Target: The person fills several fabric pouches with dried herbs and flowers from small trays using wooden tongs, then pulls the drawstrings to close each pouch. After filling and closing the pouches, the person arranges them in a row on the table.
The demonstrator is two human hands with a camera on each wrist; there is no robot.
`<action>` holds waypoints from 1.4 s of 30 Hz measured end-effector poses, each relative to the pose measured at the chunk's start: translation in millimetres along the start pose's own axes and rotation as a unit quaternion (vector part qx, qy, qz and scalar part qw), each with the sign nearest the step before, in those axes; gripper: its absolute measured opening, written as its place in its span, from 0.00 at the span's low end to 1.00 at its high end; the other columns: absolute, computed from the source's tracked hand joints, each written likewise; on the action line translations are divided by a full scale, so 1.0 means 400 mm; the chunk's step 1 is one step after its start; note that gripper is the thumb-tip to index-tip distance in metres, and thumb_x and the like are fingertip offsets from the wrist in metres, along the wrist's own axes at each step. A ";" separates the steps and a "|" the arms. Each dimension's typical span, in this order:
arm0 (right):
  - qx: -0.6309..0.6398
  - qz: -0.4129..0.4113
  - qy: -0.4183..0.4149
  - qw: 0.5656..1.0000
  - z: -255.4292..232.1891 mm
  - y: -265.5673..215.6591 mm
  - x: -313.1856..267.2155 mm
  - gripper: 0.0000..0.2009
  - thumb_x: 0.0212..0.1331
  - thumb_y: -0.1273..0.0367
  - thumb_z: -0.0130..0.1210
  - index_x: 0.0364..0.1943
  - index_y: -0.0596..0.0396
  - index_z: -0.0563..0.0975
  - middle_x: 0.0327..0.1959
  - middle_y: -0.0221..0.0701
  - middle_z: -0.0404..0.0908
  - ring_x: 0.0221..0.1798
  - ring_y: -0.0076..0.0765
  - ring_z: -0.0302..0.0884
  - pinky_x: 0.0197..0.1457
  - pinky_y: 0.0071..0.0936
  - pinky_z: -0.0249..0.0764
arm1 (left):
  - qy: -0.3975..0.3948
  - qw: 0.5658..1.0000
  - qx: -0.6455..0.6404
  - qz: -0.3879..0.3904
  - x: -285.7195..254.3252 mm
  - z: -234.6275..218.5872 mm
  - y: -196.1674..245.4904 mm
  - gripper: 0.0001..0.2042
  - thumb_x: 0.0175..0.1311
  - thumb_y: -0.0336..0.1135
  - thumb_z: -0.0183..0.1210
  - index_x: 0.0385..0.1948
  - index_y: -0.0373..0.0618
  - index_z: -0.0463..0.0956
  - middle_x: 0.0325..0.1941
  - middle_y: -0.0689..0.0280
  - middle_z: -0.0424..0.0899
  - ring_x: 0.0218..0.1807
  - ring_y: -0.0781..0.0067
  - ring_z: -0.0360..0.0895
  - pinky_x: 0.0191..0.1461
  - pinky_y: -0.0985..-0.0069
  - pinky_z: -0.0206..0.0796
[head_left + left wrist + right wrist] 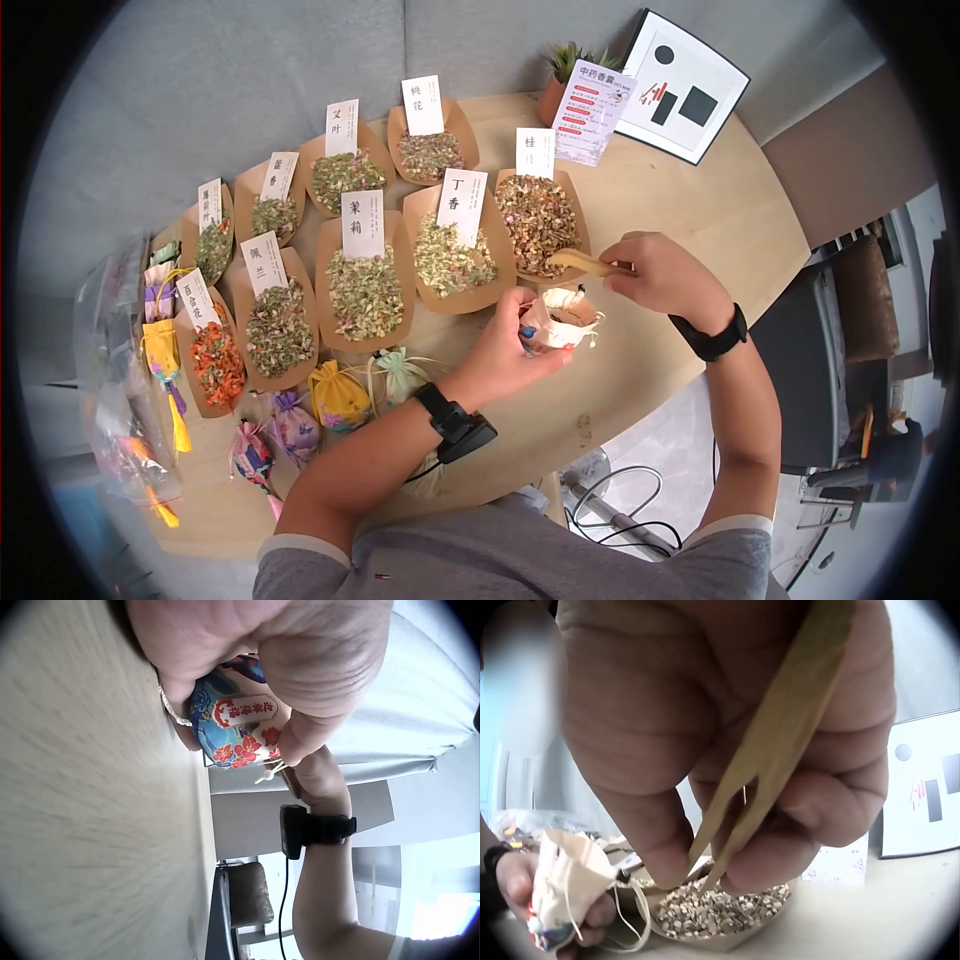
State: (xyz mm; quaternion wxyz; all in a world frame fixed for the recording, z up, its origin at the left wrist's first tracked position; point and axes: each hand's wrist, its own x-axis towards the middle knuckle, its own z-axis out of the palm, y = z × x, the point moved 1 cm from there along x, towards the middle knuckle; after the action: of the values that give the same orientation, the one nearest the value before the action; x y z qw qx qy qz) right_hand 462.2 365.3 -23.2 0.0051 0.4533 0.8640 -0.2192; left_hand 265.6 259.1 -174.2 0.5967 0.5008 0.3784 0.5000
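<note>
Pinched in the curled fingers of the right hand, a forked wooden tool, prongs slightly apart and aimed down at a tray of brown dried pieces. Contact with the pieces: hard to tell. On the wearer's side of that tray, over the tabletop, a cloth pouch, open at the mouth, gripped by the left hand, thumb and fingers round its sides.

Probably at the picking-up stage, with filling only part done. Best now to gather a small load, lift it gently over the tray's near rim and keep the pouch mouth upright and close, against spills.

Visible only from the left wrist: red lettering on a pale printed label, with neither tray nor pouch opening in sight. Clear from the right wrist, but not from the head: the split between the prongs. Only from the head: tied pouches left of the tray, nearer the wearer.
</note>
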 end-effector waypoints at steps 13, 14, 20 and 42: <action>-0.121 -0.082 0.088 0.985 0.082 0.000 0.053 0.04 0.51 0.74 0.61 0.31 0.60 0.80 0.34 0.41 0.81 0.40 0.54 0.81 0.44 0.46 0.78 | -0.004 1.000 0.012 -0.008 -0.004 0.000 0.003 0.39 0.55 0.36 0.75 0.61 0.33 0.57 0.57 0.54 0.74 0.56 0.71 0.76 0.56 0.70 0.74; -0.119 -0.084 0.094 0.985 0.084 0.007 0.052 0.06 0.51 0.74 0.61 0.34 0.60 0.81 0.34 0.41 0.81 0.39 0.53 0.81 0.44 0.45 0.78 | -0.005 1.000 0.012 -0.007 -0.004 0.000 0.001 0.39 0.55 0.36 0.75 0.61 0.33 0.57 0.57 0.54 0.74 0.56 0.71 0.76 0.56 0.70 0.74; -0.106 -0.081 0.105 0.985 0.058 0.004 0.028 0.08 0.51 0.75 0.62 0.36 0.60 0.82 0.34 0.41 0.81 0.39 0.54 0.81 0.43 0.45 0.77 | -0.001 1.000 0.025 -0.006 -0.007 0.001 0.010 0.38 0.55 0.35 0.75 0.61 0.33 0.57 0.56 0.54 0.74 0.54 0.72 0.76 0.54 0.70 0.74; -0.037 0.002 0.073 0.997 0.010 0.043 0.015 0.12 0.55 0.70 0.64 0.42 0.63 0.84 0.30 0.43 0.80 0.34 0.47 0.78 0.41 0.38 0.74 | 0.005 1.000 0.016 0.007 -0.001 -0.001 -0.004 0.37 0.55 0.35 0.75 0.60 0.33 0.58 0.55 0.55 0.75 0.54 0.72 0.75 0.56 0.71 0.73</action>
State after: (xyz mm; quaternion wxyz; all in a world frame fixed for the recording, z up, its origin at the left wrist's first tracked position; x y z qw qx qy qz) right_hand 471.5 376.9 -34.6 -0.0403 0.4690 0.8688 -0.1534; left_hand 265.4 258.8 -175.8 0.5830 0.5105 0.3858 0.5006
